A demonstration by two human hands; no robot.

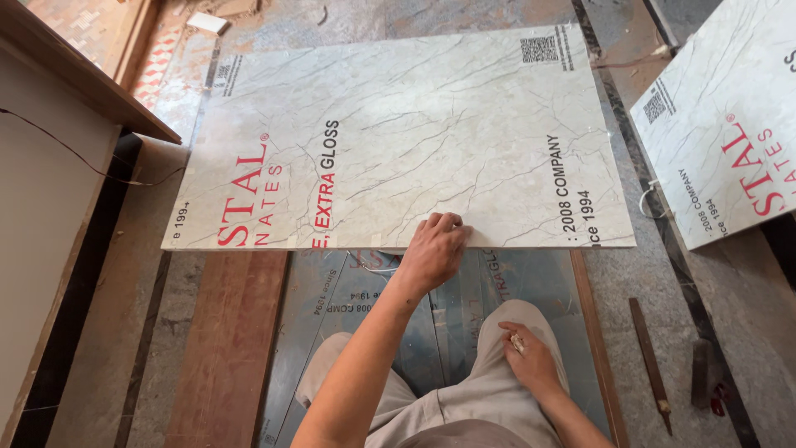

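Observation:
A large marble-patterned laminate sheet [414, 133] with red and black print lies flat on the floor ahead of me. My left hand [434, 249] reaches forward and presses its curled fingers on the sheet's near edge; whether it grips the edge I cannot tell. My right hand [529, 357] rests on my right knee, fingers loosely bent, a ring on one finger, holding nothing. Under my legs lies a bluish film-covered sheet [348, 299] on a brown wooden board [228, 348].
A second marble-patterned sheet [730, 124] lies tilted at the right. A file with a wooden handle [651, 361] and a dark tool with a red part [706, 377] lie on the floor to the right. A wooden cabinet [50, 166] with a dangling wire stands at the left.

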